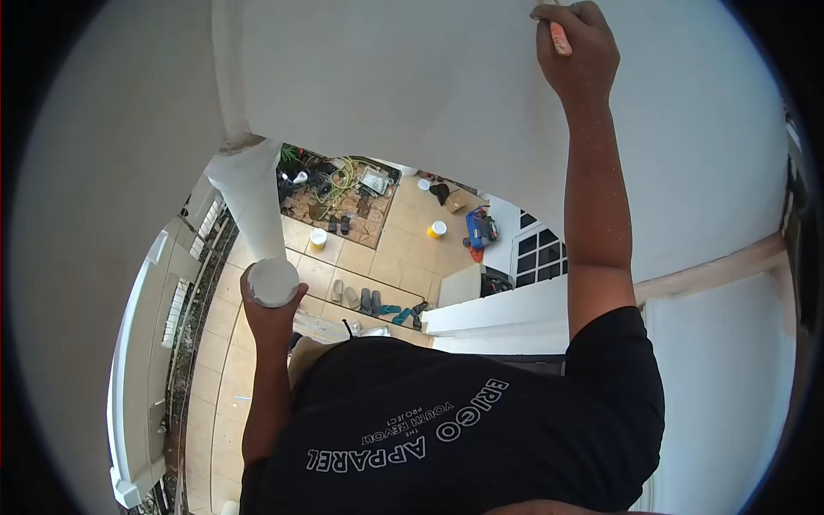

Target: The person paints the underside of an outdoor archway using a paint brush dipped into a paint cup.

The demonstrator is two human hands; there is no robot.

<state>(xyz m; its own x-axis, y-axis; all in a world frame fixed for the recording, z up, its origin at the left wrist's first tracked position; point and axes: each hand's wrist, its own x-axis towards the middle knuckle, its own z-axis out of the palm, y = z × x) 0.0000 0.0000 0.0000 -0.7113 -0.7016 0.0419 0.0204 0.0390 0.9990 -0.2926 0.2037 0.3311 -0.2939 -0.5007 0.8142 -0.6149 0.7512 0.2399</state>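
Note:
My right hand (584, 47) is raised high at the top of the view, fingers wrapped round a paintbrush with an orange-red handle (560, 39). The brush's bristle end is mostly hidden by my fingers and the frame's top edge, close against the pale white surface (412, 77). Lower left, my left hand (268, 316) grips a round container of white paint (274, 282) from below and the sides. Its round top faces the camera, with white filling it. A white column (249, 197) stands just beyond the container.
Far below lies a tiled floor (360, 257) with several sandals and shoes (365, 300). Two tubs (318, 239) with yellow on them stand there, near a blue machine (482, 227). A coiled hose (343, 178) lies among clutter at the back. A white railing wall (137, 343) runs along the left.

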